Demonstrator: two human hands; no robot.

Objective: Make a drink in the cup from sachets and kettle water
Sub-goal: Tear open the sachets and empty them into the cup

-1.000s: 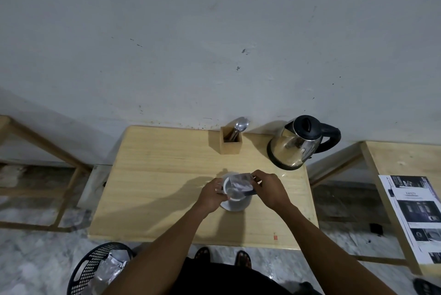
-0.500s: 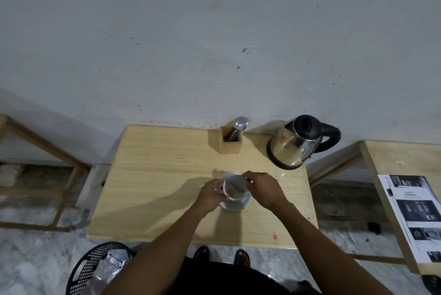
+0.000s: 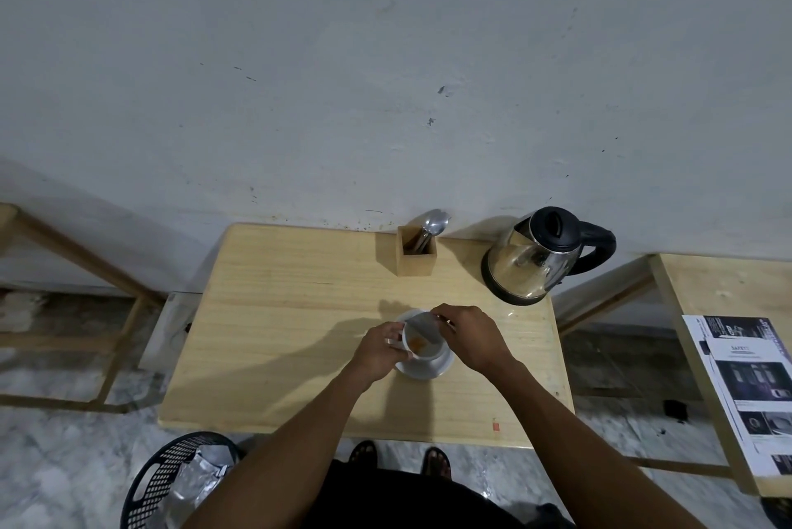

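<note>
A white cup (image 3: 428, 350) stands on a white saucer (image 3: 422, 371) in the middle of the wooden table (image 3: 278, 314). Orange-brown powder (image 3: 415, 342) lies inside the cup. My left hand (image 3: 379, 350) grips the cup's left side. My right hand (image 3: 469, 335) is at the cup's far right rim, fingers pinched on what looks like a grey sachet (image 3: 424, 325) tipped low into the cup. The steel kettle (image 3: 531, 267) with its black lid and handle stands at the table's back right, apart from both hands.
A wooden holder (image 3: 415, 256) with a spoon (image 3: 435, 222) stands at the back by the wall. A black basket (image 3: 171, 481) holding silvery wrappers sits on the floor at front left. Printed sheets (image 3: 750, 378) lie on a second table to the right.
The silvery sachet held up over the cup a second ago has come down into it. Both hands dropped to the cup's rim, and the powder now shows inside.
</note>
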